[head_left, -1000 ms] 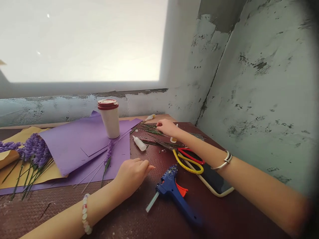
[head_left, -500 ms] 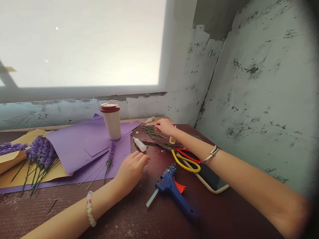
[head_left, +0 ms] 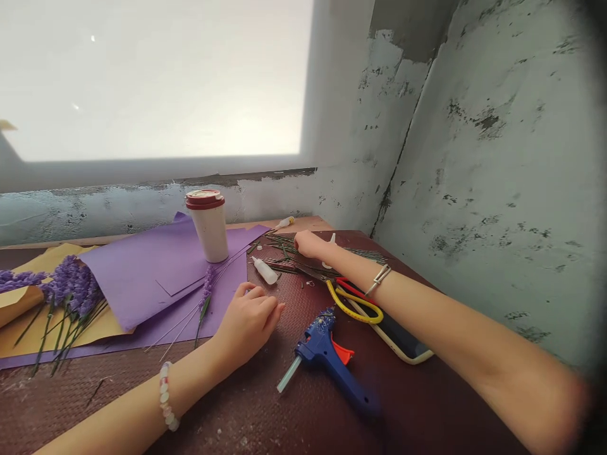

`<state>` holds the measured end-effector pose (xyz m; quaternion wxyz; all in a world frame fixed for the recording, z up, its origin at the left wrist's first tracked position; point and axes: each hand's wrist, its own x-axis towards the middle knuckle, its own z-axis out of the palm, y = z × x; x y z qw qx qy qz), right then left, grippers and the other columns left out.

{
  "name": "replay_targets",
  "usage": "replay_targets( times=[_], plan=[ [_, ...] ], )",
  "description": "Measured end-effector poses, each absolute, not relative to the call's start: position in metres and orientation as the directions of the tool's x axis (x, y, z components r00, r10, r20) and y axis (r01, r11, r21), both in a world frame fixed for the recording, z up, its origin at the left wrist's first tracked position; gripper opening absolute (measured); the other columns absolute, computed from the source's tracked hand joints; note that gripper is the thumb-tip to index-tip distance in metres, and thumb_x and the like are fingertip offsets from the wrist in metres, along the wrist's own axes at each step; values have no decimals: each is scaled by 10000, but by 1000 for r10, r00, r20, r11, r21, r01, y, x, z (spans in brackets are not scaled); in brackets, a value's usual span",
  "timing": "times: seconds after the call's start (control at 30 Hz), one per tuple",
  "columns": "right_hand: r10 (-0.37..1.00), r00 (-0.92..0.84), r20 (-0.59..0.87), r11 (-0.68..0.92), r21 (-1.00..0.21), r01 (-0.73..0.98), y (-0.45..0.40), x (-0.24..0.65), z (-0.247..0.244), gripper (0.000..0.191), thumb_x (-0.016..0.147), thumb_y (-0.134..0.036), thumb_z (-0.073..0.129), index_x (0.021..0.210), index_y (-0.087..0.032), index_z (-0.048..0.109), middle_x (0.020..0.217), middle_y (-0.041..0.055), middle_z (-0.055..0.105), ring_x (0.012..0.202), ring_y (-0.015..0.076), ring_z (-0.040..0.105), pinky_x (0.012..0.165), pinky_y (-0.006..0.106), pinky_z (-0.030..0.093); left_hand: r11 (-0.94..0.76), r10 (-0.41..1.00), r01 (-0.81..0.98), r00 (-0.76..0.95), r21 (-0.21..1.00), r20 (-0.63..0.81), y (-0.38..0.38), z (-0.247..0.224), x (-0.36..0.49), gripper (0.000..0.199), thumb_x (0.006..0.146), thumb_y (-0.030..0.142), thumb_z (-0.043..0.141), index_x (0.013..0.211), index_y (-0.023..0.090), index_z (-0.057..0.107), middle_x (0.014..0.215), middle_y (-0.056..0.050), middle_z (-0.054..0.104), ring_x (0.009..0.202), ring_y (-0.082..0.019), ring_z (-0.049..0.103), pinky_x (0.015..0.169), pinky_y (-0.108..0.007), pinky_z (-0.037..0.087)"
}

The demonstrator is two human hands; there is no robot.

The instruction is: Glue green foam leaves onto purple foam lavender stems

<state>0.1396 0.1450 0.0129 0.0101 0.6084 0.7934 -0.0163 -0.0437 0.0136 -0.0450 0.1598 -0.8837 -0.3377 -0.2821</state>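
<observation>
My left hand (head_left: 249,319) rests low over the table with its fingers curled in. Whatever lies between them, if anything, is hidden. A white squeeze bottle (head_left: 264,270) lies just beyond it, and a single purple lavender stem (head_left: 207,291) is to its left. My right hand (head_left: 309,244) reaches down onto a pile of thin green stems (head_left: 283,246), its fingers bent and closed; I cannot make out what is in them. Under my right forearm lie scissors (head_left: 356,309) with yellow and red handles and a phone (head_left: 403,338).
A blue glue gun (head_left: 327,360) with a clear stick lies between my arms. A lidded paper cup (head_left: 210,230) stands on purple paper (head_left: 142,272). Lavender bunches (head_left: 76,287) lie on yellow paper (head_left: 121,328) at left. A small bottle (head_left: 284,222) lies near the wall.
My left hand has curled its fingers in more and barely shifted. My right hand has dipped slightly toward the stems, its forearm moving left. The view has shifted a little.
</observation>
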Motion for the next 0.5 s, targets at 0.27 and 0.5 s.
replay_targets(
  times=[0.27,0.5],
  plan=[
    [958,-229,-170,230,-13,973,156,148,23,299,906,-315,551,1166,-169,572,1198,93,582,991,208,603,832,402,512,-717,552,696,602,-41,577,16,-45,-43,378,938,221,385,581,190,505,544,13,577,567,-138,504,748,-327,429],
    [965,-197,-174,196,-25,980,161,144,16,291,905,-315,552,1159,-177,579,1199,85,583,995,212,602,832,397,512,-717,576,697,602,-12,553,15,-41,-43,373,932,206,399,572,190,493,528,25,553,558,-132,498,728,-315,430]
  ],
)
